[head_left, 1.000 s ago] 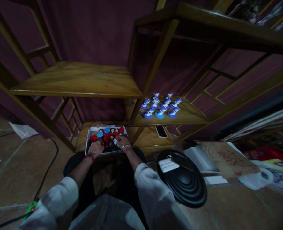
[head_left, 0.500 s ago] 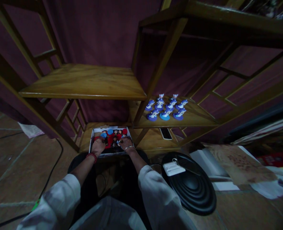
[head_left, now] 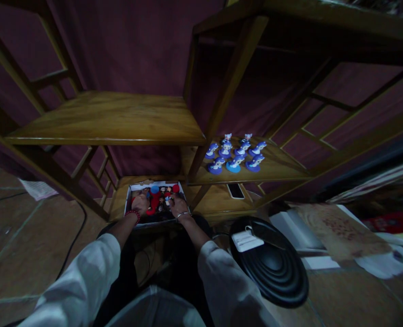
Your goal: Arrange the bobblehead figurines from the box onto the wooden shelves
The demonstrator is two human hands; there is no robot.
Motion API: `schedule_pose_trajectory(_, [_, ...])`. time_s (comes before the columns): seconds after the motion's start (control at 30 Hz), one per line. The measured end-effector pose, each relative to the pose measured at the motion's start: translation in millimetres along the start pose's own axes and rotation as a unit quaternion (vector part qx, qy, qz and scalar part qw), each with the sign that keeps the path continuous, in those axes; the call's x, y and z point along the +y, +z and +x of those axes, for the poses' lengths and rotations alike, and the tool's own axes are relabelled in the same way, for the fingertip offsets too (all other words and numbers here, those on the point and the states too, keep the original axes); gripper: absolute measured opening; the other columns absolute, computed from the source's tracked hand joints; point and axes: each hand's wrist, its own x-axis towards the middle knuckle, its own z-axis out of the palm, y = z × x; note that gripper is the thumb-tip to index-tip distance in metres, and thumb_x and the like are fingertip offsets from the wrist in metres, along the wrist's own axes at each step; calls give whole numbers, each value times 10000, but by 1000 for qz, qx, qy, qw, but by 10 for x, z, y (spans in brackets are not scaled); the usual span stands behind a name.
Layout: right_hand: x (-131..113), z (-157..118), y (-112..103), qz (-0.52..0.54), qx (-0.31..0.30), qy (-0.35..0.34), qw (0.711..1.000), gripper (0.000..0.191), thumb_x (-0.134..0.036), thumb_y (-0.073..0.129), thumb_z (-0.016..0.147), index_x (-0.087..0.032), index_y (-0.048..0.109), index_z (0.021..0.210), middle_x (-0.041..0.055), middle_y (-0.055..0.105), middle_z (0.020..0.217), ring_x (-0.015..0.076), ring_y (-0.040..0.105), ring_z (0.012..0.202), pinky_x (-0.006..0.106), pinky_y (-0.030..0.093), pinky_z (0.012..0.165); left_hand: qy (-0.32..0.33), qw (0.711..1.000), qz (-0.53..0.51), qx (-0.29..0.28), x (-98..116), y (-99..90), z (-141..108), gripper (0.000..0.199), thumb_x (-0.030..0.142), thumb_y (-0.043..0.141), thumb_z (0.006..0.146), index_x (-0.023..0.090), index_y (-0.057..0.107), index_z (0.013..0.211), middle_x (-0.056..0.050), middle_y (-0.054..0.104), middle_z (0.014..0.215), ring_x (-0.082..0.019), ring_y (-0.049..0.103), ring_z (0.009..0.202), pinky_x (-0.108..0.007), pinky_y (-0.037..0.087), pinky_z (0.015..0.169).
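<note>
A white-edged box (head_left: 127,202) stands on the low wooden shelf before me, with several small red, blue and dark figurines (head_left: 161,200) inside. My left hand (head_left: 140,202), with a red bead bracelet, reaches into the box's left part; its fingers are bent over the figurines and too dark to make out. At the right part, my right hand (head_left: 178,205), wearing a silver bracelet, has its fingers closed at a small white and blue figurine (head_left: 169,200). Several purple and white figurines (head_left: 234,154) stand on the shelf to the right.
A black phone (head_left: 236,190) lies on the lower shelf. On a black ridged round stool (head_left: 272,261) at my right sits a white flat item (head_left: 247,240). Cardboard (head_left: 340,229) lies farther right. A wooden shelf board (head_left: 112,118) overhangs the box; a cable runs along the left floor.
The view has shifted slightly. My left hand has moved a little up within the box, and its fingers reach over different figurines. My right hand stays at the box's right part.
</note>
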Motion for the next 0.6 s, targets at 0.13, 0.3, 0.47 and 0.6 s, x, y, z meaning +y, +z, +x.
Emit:
schedule_pose_trajectory(0.13, [2,-6,-8,21,6,-12,1000,309,-205,392,879,-216,559,1138,41,658,1046,144,620,911,213,422,826,6,1000,6,-12,-19,9,27,426,175,446,803,165,453,1228,-157,561,1170,-235,537,1085,-321,399,879])
schedule_pose_trajectory(0.3, [23,-8,12,29,26,-9,999,313,-215,413,864,-237,572,1133,32,665,1033,154,623,907,224,430,840,-12,1000,18,-9,-75,8,43,443,188,448,795,157,459,1236,-177,566,1146,-262,543,1069,-347,404,860])
schedule_pose_trajectory(0.47, [29,-2,20,54,35,-22,998,325,-202,477,826,-258,565,1134,12,641,1094,146,596,978,217,421,875,-11,1000,18,0,-141,26,76,421,241,426,812,157,455,1224,-176,577,1116,-269,568,1031,-352,411,837])
schedule_pose_trajectory(0.6, [23,-5,7,63,33,-16,997,335,-184,492,813,-278,566,1126,-7,639,1090,138,592,983,221,413,892,-33,999,-1,14,-134,-20,74,378,276,434,819,150,486,1171,-176,565,1150,-257,537,1083,-325,410,843])
